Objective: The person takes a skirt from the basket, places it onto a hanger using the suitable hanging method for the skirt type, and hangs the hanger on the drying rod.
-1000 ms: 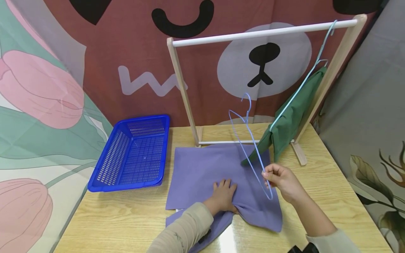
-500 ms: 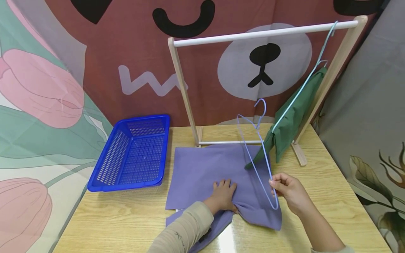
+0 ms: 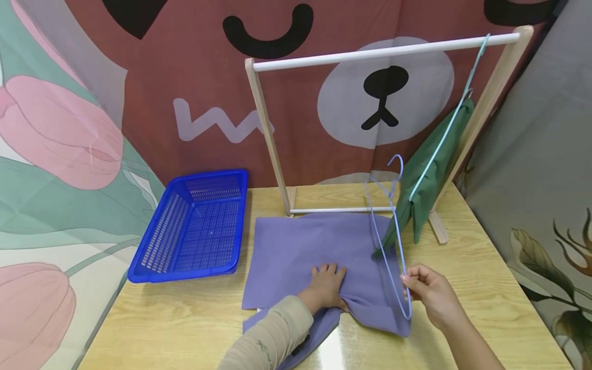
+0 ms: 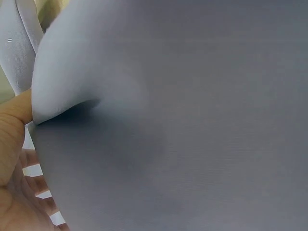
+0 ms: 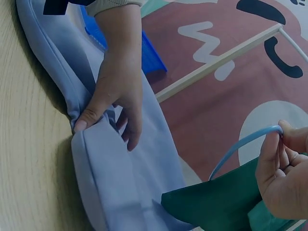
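A purple garment (image 3: 296, 246) lies spread on the table, its kind unclear, with a fold and gathered cloth near its front edge. My left hand (image 3: 326, 288) rests on it with fingers spread and nearly straight, the thumb at the garment's edge. In the left wrist view the purple cloth (image 4: 192, 134) fills most of the picture, hiding part of that hand. My right hand (image 3: 432, 295) pinches a thin lilac-blue hanger (image 3: 399, 231) near one lower end. The hanger is tilted upright over the garment's right side, hook upward, beside the hanging green garment (image 3: 430, 159).
A wooden rack with a white top rail (image 3: 370, 53) stands at the back. A teal hanger (image 3: 446, 131) hangs at its right end with the green garment. On the left sits a blue plastic basket (image 3: 203, 231). Printed cloths (image 3: 194, 61) surround the table (image 3: 171, 318).
My right hand has moved right and toward me, bringing the lilac-blue hanger with it. The green garment has shifted slightly right. My left hand stays in place.
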`<state>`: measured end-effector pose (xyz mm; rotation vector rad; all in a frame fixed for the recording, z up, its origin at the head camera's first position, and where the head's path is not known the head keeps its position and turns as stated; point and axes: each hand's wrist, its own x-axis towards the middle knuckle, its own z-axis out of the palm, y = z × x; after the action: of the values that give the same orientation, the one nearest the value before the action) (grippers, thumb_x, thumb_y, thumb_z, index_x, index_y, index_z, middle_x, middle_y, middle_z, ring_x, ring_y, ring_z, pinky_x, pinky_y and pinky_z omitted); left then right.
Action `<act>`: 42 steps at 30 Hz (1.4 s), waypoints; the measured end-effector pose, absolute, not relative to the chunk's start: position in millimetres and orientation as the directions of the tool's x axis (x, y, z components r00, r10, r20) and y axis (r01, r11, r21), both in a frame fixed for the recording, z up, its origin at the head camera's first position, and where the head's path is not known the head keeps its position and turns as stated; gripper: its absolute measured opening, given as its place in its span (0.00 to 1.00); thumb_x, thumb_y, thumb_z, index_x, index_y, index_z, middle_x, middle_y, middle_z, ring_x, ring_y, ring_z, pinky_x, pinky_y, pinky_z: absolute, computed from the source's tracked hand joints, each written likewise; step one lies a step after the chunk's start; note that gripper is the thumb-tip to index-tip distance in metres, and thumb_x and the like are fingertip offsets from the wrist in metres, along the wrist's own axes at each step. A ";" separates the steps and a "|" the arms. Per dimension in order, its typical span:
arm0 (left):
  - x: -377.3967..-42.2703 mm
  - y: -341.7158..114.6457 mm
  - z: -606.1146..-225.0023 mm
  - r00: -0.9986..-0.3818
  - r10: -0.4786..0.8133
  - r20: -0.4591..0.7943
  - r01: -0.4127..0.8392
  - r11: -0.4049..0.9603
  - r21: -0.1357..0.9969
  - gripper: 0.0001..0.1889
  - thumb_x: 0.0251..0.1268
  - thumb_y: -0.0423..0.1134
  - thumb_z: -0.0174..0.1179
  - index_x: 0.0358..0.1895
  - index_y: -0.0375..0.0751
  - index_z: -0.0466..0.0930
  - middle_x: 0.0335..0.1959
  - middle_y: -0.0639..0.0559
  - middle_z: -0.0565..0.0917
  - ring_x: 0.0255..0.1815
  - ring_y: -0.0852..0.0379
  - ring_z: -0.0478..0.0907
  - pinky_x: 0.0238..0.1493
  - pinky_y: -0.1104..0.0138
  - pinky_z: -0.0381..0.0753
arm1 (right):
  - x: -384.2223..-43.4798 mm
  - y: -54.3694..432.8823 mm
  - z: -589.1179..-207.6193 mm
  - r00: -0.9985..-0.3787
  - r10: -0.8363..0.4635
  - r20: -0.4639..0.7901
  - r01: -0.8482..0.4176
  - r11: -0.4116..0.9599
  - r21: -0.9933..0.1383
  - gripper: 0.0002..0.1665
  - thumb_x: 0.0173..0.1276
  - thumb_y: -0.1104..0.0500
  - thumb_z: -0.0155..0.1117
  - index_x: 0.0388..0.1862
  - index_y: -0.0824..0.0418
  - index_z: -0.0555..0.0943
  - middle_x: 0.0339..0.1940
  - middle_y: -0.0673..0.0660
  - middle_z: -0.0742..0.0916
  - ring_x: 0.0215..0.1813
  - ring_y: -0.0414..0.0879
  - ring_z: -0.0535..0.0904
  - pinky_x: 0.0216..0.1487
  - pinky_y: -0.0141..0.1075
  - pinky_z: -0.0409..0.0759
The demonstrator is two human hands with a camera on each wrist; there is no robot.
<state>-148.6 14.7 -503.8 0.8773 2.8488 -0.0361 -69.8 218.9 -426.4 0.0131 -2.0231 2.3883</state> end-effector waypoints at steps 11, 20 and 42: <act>-145.5 20.9 -505.8 -0.829 0.547 -0.114 0.552 0.834 -0.011 0.41 0.25 0.59 0.69 0.52 0.50 0.67 0.41 0.52 0.71 0.40 0.51 0.69 0.34 0.59 0.66 | -60.6 221.0 -433.7 -0.990 0.128 -0.061 0.049 -0.101 -0.994 0.09 0.58 0.71 0.53 0.21 0.62 0.74 0.17 0.51 0.76 0.20 0.38 0.72 0.21 0.28 0.72; -148.7 22.0 -502.9 -0.835 0.546 -0.075 0.549 0.835 -0.035 0.28 0.33 0.53 0.68 0.45 0.52 0.72 0.36 0.54 0.73 0.35 0.52 0.71 0.31 0.61 0.69 | -58.8 235.2 -459.0 -0.984 0.172 -0.041 0.018 -0.132 -0.991 0.07 0.58 0.71 0.54 0.23 0.63 0.75 0.18 0.51 0.76 0.20 0.39 0.72 0.20 0.29 0.73; -158.5 25.7 -505.2 -0.824 0.566 0.036 0.561 0.822 -0.095 0.02 0.45 0.37 0.57 0.20 0.48 0.75 0.19 0.53 0.76 0.22 0.55 0.75 0.19 0.66 0.72 | -66.5 288.1 -565.2 -0.978 0.200 -0.060 0.044 -0.083 -0.996 0.02 0.60 0.63 0.56 0.28 0.61 0.75 0.21 0.51 0.78 0.22 0.40 0.75 0.22 0.32 0.75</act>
<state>-158.5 25.7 -505.2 0.9467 3.0586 -0.1282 -66.5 288.1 -565.2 -0.2745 -2.0514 2.2198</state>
